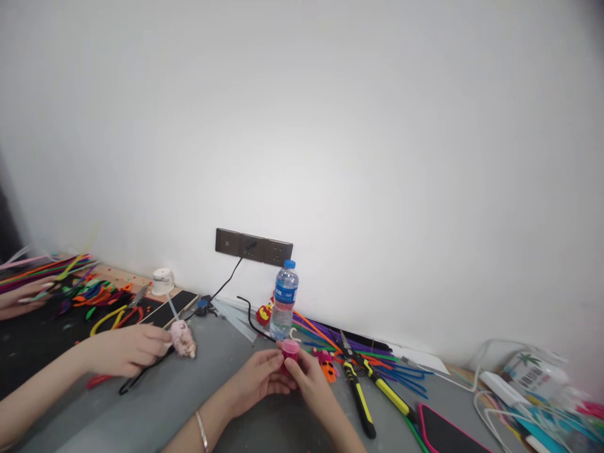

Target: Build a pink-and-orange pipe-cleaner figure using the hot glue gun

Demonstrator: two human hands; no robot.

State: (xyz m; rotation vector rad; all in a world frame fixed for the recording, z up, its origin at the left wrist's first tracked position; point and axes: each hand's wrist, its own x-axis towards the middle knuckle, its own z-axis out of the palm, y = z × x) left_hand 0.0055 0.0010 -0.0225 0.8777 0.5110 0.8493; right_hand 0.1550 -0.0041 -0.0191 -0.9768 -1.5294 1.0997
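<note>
Between my two hands is a small pink tub (pixel 290 349) with a paler pink top, held upright by the fingers of both. My left hand (pixel 255 377), with a bracelet on its wrist, grips it from the left, and my right hand (pixel 311 377) closes on its right side. Just behind the tub stands a water bottle (pixel 284 305) with a blue cap. Small pink and orange figures (pixel 326 365) lie right beside my right hand. Yellow-and-black cutters (pixel 358 390) rest further right. My fingers hide the tub's lower part.
Another person's hand (pixel 129 349) at left is by a pale pink lump (pixel 183 340); a further hand (pixel 28 299) is at far left. Pipe cleaners (pixel 401 371) lie along the wall, with a pink-edged phone (pixel 448 434) at front right. A socket strip (pixel 253 246) is on the wall.
</note>
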